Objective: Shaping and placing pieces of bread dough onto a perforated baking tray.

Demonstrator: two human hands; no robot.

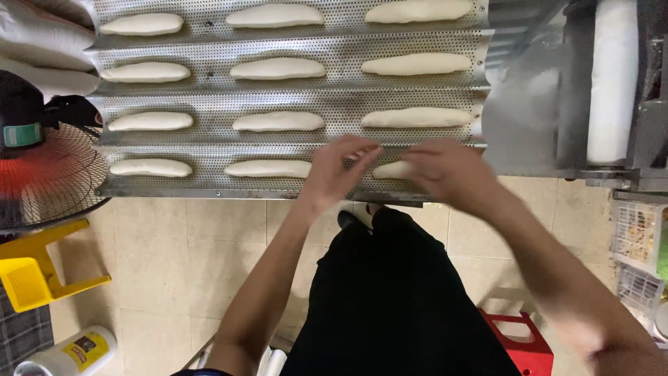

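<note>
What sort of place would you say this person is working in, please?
Most likely a bakery's work area: a perforated metal baguette tray holds rows of shaped dough pieces, both hands handle another dough piece, and a dough roller machine stands beside it.

left hand (339,166): fingers curled, at the tray's (292,97) near edge
right hand (445,169): palm down, blurred, over same edge

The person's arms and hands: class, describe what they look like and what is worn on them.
Both forearms are bare to the picture's lower edge, with no sleeves showing. The left hand and right hand are bare too: no gloves. No watch, bracelet or ring can be made out, though motion blur softens both hands, so small items could be missed.
</note>
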